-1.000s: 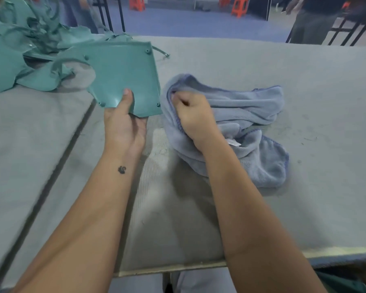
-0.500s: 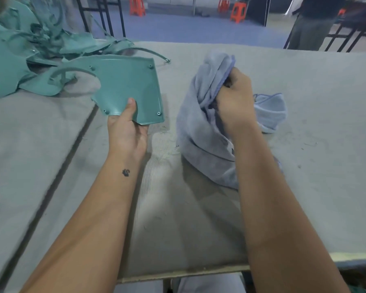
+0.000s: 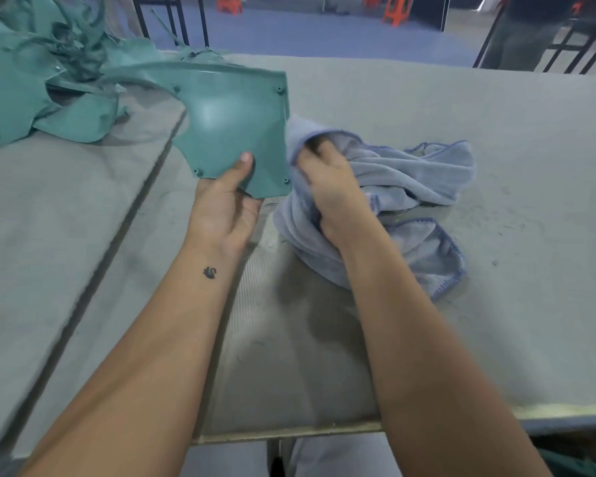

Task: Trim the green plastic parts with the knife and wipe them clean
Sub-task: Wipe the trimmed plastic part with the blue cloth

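Holding a flat green plastic part [image 3: 227, 129] at its near edge, the left hand [image 3: 226, 208] has the thumb laid up on the glossy face and the fingers curled out of sight underneath. Part tilts up off the grey counter [image 3: 496, 321], its curved cutout toward the left and small screw bosses at the corners.

Right hand [image 3: 334, 194], just beside the part's right edge, is bunched into a pale blue cloth [image 3: 410, 187]; fingers are curled and gripping a fold of it. Cloth lies crumpled on the counter, spreading to the right of and behind that hand, with its stitched hem showing nearer the person. Whether cloth and part actually touch at the edge, cannot tell; they sit very close.

Beyond and left of the left hand: a heap of green plastic parts and offcuts [image 3: 38, 87], tangled, resting on the counter. A dark seam [image 3: 117, 235] runs along the counter left of the left forearm. A small dark mark shows on the left wrist.

Far beyond the hands: orange stools [image 3: 396, 8] on a blue floor, and dark metal frame legs.
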A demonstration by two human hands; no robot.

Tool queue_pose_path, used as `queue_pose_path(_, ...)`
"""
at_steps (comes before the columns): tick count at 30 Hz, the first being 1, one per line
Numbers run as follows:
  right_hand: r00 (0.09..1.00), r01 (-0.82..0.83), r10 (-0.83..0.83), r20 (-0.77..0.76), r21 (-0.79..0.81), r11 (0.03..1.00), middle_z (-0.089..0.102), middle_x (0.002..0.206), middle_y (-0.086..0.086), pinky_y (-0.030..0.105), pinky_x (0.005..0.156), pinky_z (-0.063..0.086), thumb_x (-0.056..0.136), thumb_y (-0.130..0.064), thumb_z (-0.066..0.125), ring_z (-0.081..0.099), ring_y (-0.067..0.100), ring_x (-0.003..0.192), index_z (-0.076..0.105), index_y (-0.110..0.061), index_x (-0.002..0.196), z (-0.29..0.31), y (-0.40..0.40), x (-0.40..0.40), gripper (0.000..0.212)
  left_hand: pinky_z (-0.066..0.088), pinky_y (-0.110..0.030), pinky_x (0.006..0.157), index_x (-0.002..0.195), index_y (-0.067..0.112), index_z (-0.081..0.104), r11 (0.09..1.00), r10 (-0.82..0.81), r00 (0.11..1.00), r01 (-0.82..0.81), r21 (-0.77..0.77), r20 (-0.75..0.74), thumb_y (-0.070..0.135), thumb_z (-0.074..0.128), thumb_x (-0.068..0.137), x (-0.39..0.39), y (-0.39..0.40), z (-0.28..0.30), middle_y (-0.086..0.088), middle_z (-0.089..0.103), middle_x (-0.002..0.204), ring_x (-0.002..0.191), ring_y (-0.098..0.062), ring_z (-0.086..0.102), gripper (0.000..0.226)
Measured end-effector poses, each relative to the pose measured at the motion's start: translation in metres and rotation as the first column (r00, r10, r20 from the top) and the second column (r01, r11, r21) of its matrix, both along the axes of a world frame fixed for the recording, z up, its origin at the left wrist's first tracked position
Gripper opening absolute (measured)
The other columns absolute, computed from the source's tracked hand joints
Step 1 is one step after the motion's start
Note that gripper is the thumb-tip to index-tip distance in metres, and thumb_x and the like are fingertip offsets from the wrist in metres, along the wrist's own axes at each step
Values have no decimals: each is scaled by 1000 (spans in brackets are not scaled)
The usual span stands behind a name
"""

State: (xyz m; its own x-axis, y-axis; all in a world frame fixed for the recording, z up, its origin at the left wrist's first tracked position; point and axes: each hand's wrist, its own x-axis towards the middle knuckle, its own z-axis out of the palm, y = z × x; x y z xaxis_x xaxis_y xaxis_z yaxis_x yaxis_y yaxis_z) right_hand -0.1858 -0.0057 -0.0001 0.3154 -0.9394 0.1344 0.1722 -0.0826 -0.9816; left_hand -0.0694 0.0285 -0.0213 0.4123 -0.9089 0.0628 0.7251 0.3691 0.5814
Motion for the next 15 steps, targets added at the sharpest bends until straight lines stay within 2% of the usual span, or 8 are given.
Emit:
queue_pose_path(2, 988, -8, -16, -154, -154, 988, 61, 88, 2, 17, 71, 48, 93, -6, 57, 57, 10, 82, 58, -9, 98, -7, 1, 3, 7, 59, -32, 73, 129, -2, 51, 999, -2, 999, 0, 42, 47, -6, 47, 95, -2, 1, -2, -14, 70, 104, 88, -22, 71, 34)
queue_pose_path(5, 926, 22, -132, -354, -299, 954, 61, 86, 1, 8, 64, 44, 88, -5, 63, 57, 11, 80, 58, -9, 92, -12, -5, 0, 8, 59, -30, 69, 117, 0, 58, 995, -7, 995, -3, 102, 103, -5, 50, 95, -3, 1, -2, -10, 73, 95, 83, -20, 72, 24)
queue_pose_path(7, 902, 48, -211, -376, -399, 916, 60, 81, -1, 9, 63, 41, 89, -8, 61, 55, 10, 76, 59, -10, 87, -13, -4, 2, 4, 59, -31, 67, 110, 3, 60, 993, -13, 989, -4, 117, 145, -6, 50, 95, -1, 2, 0, -8, 73, 93, 82, -20, 72, 21)
queue_pose_path(9, 871, 129, -314, -378, -441, 888, 58, 73, -2, 22, 65, 43, 93, -15, 55, 53, 13, 71, 60, -9, 81, -15, -5, 6, 15, 59, -31, 66, 110, 5, 61, 993, -37, 984, 17, 117, 173, -7, 51, 94, -2, 3, -1, -7, 74, 94, 84, -20, 72, 22)
queue_pose_path(11, 836, 232, -383, -392, -379, 896, 55, 64, -4, 34, 65, 47, 97, -28, 49, 56, 20, 67, 57, -14, 71, -13, -7, 7, 31, 59, -30, 66, 108, 7, 62, 992, -67, 974, 41, 122, 219, -7, 52, 93, -3, 6, 1, -4, 75, 92, 85, -19, 73, 23)
queue_pose_path(13, 871, 253, -336, -359, -260, 932, 56, 60, 2, 45, 70, 53, 99, -36, 44, 60, 30, 67, 54, -14, 62, -9, -7, 8, 44, 59, -30, 65, 105, 9, 64, 989, -82, 957, 44, 139, 278, -6, 54, 93, 0, 7, 2, -2, 76, 91, 85, -18, 73, 22)
queue_pose_path(15, 927, 236, -276, -253, -175, 956, 56, 60, 8, 44, 67, 54, 102, -35, 42, 59, 32, 62, 55, -8, 62, -7, -3, 7, 49, 59, -30, 66, 105, 10, 64, 987, -93, 945, 46, 156, 313, -5, 54, 93, 6, 7, 4, -1, 76, 91, 85, -17, 73, 22)
